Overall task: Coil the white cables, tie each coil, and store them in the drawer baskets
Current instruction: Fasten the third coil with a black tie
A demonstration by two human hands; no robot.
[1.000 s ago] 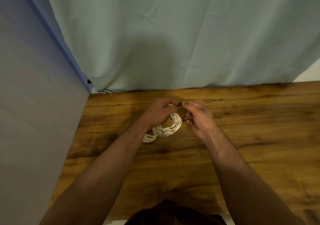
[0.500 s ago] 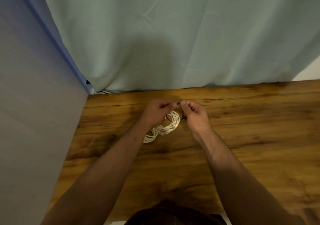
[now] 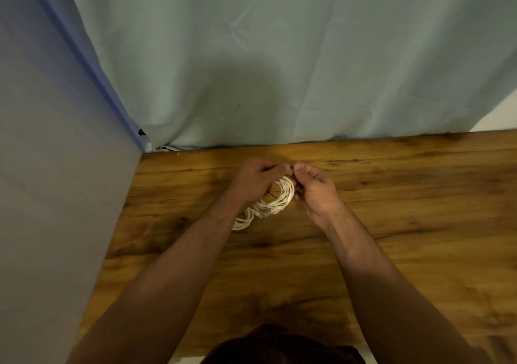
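A coil of white cable [image 3: 275, 202] lies on the wooden table [image 3: 391, 223], pinched into a figure-eight shape, its lower loop reaching toward my left forearm. My left hand [image 3: 256, 180] is closed over the coil's upper left side. My right hand [image 3: 314, 188] is at the coil's right side. The thumbs and forefingers of both hands meet above the coil, pinching a thin dark tie [image 3: 292, 167]. A short dark strand of the tie shows inside the coil's loop. No drawer or basket is in view.
A pale green curtain [image 3: 279, 55] hangs along the table's far edge. A grey-blue panel [image 3: 56, 167] closes off the left side. Some white cable end [image 3: 167, 148] peeks out under the curtain at the back left corner.
Both hands have drawn closer together above the coil, fingertips now touching on the tie. The coil has stayed in about the same spot.
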